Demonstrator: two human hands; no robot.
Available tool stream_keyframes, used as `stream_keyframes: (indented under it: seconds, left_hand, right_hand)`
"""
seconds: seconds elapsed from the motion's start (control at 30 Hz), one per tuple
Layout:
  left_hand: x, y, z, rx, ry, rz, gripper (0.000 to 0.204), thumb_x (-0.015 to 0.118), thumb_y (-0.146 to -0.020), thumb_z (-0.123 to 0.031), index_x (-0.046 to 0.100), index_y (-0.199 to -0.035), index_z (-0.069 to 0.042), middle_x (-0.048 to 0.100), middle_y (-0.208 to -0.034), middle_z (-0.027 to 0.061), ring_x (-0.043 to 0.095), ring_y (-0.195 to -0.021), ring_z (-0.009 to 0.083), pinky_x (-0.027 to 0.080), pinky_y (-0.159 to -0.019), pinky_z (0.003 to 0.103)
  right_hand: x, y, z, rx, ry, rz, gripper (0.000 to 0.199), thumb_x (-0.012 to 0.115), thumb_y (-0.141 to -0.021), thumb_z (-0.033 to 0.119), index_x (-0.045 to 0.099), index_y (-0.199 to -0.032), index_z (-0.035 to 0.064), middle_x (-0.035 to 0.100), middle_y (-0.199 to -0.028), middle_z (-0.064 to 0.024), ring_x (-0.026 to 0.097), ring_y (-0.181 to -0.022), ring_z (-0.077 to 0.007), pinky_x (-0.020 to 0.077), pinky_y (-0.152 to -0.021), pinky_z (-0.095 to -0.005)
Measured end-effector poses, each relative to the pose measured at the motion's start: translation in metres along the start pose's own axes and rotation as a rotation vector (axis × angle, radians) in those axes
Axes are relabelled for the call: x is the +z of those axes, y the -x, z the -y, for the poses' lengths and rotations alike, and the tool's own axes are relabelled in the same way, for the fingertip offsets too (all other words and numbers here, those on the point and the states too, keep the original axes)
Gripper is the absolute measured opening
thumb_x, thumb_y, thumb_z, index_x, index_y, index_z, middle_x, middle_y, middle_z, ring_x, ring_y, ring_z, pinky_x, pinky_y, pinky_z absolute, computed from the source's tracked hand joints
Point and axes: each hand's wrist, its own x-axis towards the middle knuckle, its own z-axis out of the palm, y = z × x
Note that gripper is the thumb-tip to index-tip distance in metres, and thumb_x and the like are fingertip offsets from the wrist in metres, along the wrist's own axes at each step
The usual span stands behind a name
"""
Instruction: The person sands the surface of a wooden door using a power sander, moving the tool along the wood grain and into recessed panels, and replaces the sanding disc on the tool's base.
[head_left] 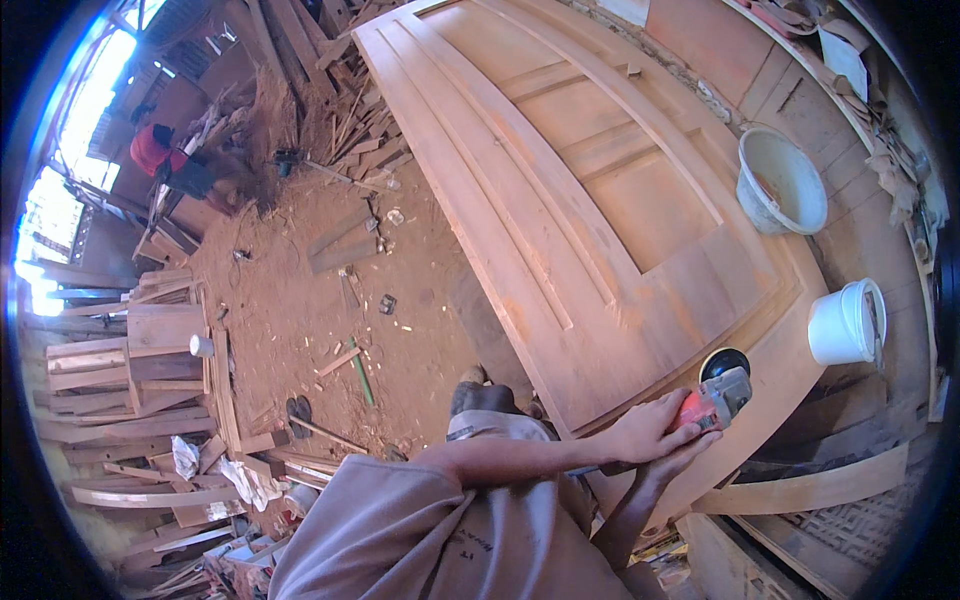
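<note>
At the lower right of the frame, the left hand [650, 428] and the right hand [678, 458] are both closed around a sander [706, 404], the left one over its red body and the right one on its lower side. The sander's long axis slants from the hands toward the upper right, its grey head leading. Its round black disc [723, 364] sits on the upper-left side of that head, over the near end of a wooden door [640, 345]; whether they touch cannot be told. The door runs lengthwise from lower right to top centre. Right of it stand a white bucket [838, 328] and, higher up, a pale tub [754, 200]. Planks [165, 330] pile up at the left; a person in red [160, 150] bends at the upper left.
</note>
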Motion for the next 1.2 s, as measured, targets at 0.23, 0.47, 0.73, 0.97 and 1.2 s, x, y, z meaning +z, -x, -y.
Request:
stream_keyframes:
  seconds: [0.23,0.47,0.73,0.97,1.2]
  left_hand:
    - [0.006,-0.001,-0.022,-0.101,-0.073,-0.064,0.062,0.052,-0.092,-0.055,0.043,-0.115,0.002,0.061,-0.096,0.0305,0.063,-0.084,0.0473,0.05,-0.072,0.054]
    - [0.002,0.005,-0.019,-0.164,-0.067,-0.101,0.077,0.043,-0.094,-0.06,0.042,-0.118,0.013,0.057,-0.111,0.0338,0.059,-0.104,0.0453,0.047,-0.088,0.05]
    - [-0.037,0.025,-0.021,0.282,-0.521,0.116,0.07,0.045,-0.093,-0.06,0.059,-0.112,0.005,0.058,-0.112,0.0208,0.057,-0.104,0.0358,0.044,-0.093,0.043]
    - [-0.04,0.023,-0.014,0.678,-0.398,0.089,0.053,0.053,-0.09,-0.054,0.062,-0.097,-0.002,0.057,-0.099,0.0149,0.056,-0.099,0.0321,0.043,-0.092,0.045]
    - [-0.03,0.027,0.015,0.833,-0.282,0.306,0.052,0.056,-0.085,-0.054,0.062,-0.097,-0.004,0.056,-0.097,0.0143,0.056,-0.103,0.0317,0.037,-0.105,0.049]
  right_hand:
    - [0.037,0.017,0.081,0.312,-0.356,-0.118,0.055,0.05,-0.101,0.038,0.04,-0.139,-0.0014,0.046,-0.136,-0.0226,0.05,-0.123,-0.0355,0.0423,-0.103,-0.0459]
    - [0.047,0.017,0.083,0.203,0.117,0.154,0.054,0.05,-0.1,0.036,0.04,-0.139,-0.0006,0.047,-0.137,-0.0194,0.048,-0.124,-0.0317,0.0393,-0.106,-0.0443]
    - [0.038,0.031,0.08,0.262,0.156,0.184,0.053,0.053,-0.099,0.033,0.041,-0.138,-0.0002,0.048,-0.136,-0.0182,0.049,-0.123,-0.0303,0.0405,-0.104,-0.0433]
    - [0.035,0.066,0.076,0.313,0.276,0.176,0.052,0.056,-0.097,0.03,0.043,-0.137,0.0,0.049,-0.135,-0.0172,0.05,-0.122,-0.0291,0.0416,-0.103,-0.0425]
    - [0.041,0.121,0.078,0.403,0.424,0.171,0.051,0.059,-0.095,0.028,0.044,-0.136,0.0003,0.05,-0.134,-0.0162,0.051,-0.121,-0.0279,0.0427,-0.102,-0.0416]
